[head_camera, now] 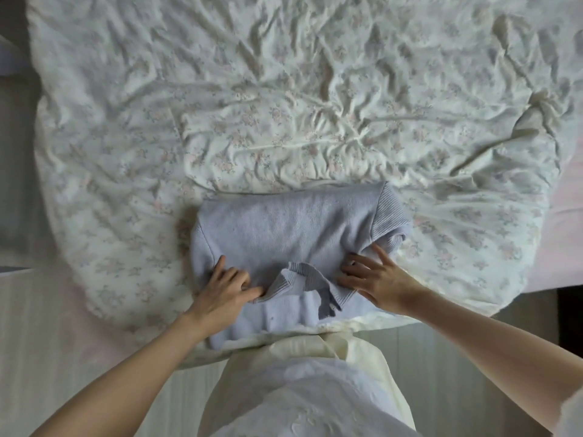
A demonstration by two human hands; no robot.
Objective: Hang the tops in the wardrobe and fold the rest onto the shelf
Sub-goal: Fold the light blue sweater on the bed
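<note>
Lavender knit fills the space between my hands: the jumper [284, 228] lies on the near edge of the bed [284, 89], already doubled over into a thick bundle, its far fold well beyond my fingertips and its near hem hanging just over the mattress edge toward me. My left hand [220, 291] sits on the near left part of the bundle, fingers curled, index and thumb seeming to nip the cloth right beside the ribbed collar [303, 279], which has flopped up between my two hands. I reckon that hold is there to keep the top layer from sliding while the neckline gets tidied. My right hand [375, 279] is on the other side of the collar, fingers spread apart and bent, tips digging into the folded edge under the ribbed cuff [389, 212], which stands up beyond my right fingertips. Whether those fingers are truly clamped on cloth or only pressing it down, I cannot tell; the knit bunches over them.

Both hands flank the collar, so I judge this is a smoothing or tucking step before the next fold or a lift. The flowered sheet on the bed is heavily creased beyond my fingers, soft ground, so the bundle may sag when I press. No wardrobe or shelf shows here. The knit looks thick and floppy; I expect the layers to slip unless both sides are held evenly.
</note>
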